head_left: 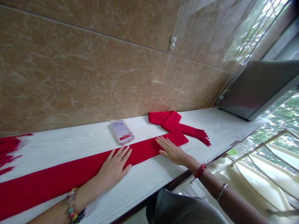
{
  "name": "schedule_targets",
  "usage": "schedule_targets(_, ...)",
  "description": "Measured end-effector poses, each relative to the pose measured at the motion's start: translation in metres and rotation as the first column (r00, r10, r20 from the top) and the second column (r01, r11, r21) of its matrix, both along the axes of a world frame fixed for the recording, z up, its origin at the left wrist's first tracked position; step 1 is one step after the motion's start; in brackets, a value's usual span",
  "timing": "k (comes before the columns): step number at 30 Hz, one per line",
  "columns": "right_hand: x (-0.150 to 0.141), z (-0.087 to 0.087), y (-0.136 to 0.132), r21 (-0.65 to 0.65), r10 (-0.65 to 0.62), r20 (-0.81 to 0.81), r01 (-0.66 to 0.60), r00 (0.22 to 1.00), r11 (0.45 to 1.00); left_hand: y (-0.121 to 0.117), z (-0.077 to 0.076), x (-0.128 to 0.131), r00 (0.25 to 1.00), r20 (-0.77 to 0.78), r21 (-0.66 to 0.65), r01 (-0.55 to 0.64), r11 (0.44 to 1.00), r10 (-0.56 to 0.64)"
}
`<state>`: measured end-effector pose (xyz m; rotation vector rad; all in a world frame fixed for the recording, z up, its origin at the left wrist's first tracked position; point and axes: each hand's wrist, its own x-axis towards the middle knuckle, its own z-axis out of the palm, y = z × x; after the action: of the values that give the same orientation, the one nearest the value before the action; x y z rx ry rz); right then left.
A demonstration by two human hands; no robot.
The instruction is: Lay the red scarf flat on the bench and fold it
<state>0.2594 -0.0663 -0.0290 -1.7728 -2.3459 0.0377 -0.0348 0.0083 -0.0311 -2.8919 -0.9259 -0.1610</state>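
Both hands press palm-down on a long red scarf (70, 174) laid along a white wood-grain counter (149, 183). The left hand (116, 166), wearing a ring, has its fingers slightly spread; the right hand (171, 150), nearer the scarf's far end, holds its fingers almost together. Behind them lie a smartphone (122, 132) and a crossed, fringed red scarf (171, 121).
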Motion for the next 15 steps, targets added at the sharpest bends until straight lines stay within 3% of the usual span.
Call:
schedule_targets(2,-0.015,0.001,0.002,-0.05,0.045,0.002,-0.045,0.999,0.998,-0.001,0.001,0.0,1.0,0.003,-0.001,0.0,1.0,0.0)
schedule_targets(5,-0.01,-0.002,0.003,-0.074,0.023,0.016,-0.021,1.0,0.997,-0.001,0.002,0.001,1.0,0.02,0.009,0.017,1.0,-0.017)
schedule_targets(10,0.054,-0.006,-0.011,-0.049,-0.06,0.062,0.063,0.996,0.997,0.001,-0.001,-0.001,0.999,0.03,0.019,0.026,0.999,-0.027)
schedule_targets(15,0.121,-0.008,-0.033,0.101,-0.092,0.074,0.085,0.993,0.991,0.005,-0.007,0.002,0.997,0.06,0.068,0.053,0.996,-0.057)
